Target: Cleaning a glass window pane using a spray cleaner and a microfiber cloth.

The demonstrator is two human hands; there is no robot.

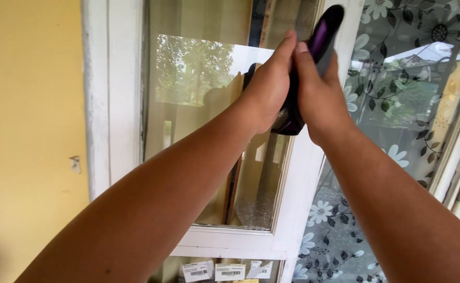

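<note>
Both my arms reach up toward a window. My left hand (268, 86) and my right hand (319, 89) are clasped together around a black and purple tool (321, 34) with a long handle-like body. Its upper end sticks out above my fingers, and its lower end (290, 123) shows below my palms. The tool is held against the white window frame (298, 188) between two panes. What sort of head the tool has is hidden by my hands.
A reflective glass pane (203, 105) lies left of the frame. A pane covered in flower-patterned film (397, 105) lies to the right. A yellow wall (31, 131) stands at far left. White labels (214, 271) are stuck on the lower pane.
</note>
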